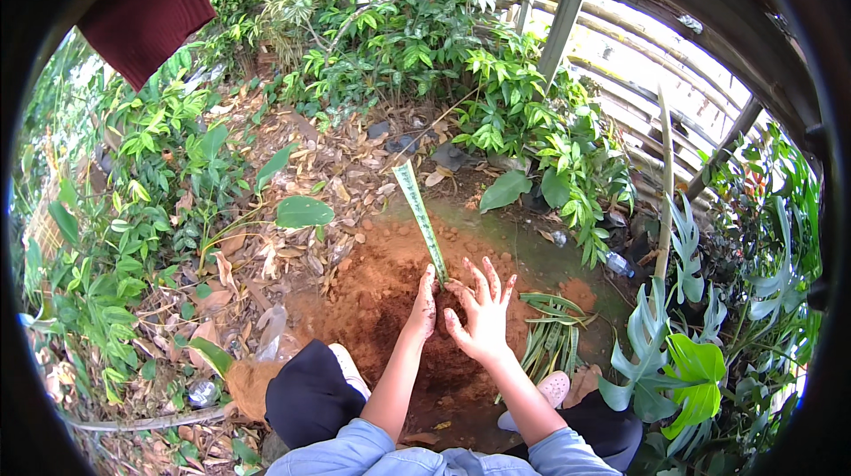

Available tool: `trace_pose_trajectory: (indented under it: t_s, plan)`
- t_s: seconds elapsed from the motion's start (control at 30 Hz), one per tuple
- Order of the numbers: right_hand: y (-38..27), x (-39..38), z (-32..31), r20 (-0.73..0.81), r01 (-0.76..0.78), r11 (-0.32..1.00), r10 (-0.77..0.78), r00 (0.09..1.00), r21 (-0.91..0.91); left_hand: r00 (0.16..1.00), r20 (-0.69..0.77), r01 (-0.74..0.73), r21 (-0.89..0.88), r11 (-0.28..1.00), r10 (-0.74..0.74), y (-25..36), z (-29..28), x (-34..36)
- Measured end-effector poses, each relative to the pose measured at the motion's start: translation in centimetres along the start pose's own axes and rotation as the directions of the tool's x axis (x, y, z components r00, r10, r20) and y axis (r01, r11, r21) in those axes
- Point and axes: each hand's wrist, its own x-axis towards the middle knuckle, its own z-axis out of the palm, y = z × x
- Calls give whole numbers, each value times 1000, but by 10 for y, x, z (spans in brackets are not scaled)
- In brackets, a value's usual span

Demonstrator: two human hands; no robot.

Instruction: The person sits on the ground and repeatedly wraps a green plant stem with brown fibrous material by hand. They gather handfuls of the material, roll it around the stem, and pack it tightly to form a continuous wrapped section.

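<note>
A long, upright snake plant leaf (417,206), green with a pale mottled pattern, stands in a mound of reddish-brown soil (372,268) and leans slightly left at its top. Beside its base, on the left, is my left hand (424,306), soil-stained, seen edge-on with its fingers stretched out. Across from it my right hand (481,312) is open, fingers spread and smeared with dark soil, the thumb pointing toward the leaf's foot. Between both palms lies darker, loose soil. The leaf's lowest end is partly hidden by my hands.
Several cut snake plant leaves (551,334) lie right of the mound. A plastic bottle (619,264) rests farther right, near large split-leaf plants (645,347). Dry leaves (266,250) cover the ground leftward. A bamboo fence (656,42) stands behind; dark red cloth (151,15) hangs upper left.
</note>
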Motion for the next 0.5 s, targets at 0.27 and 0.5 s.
trace_pose_trajectory:
  t_s: [0.27, 0.5]
  plan:
    - [-11, -3, 12, -26, -50, 990, 54, 998, 132, 993, -117, -21, 82, 996, 30, 10, -2, -20]
    - [-20, 3, 23, 35, -37, 997, 35, 999, 66, 992, -66, -96, 135, 986, 106, 22, -2, -31]
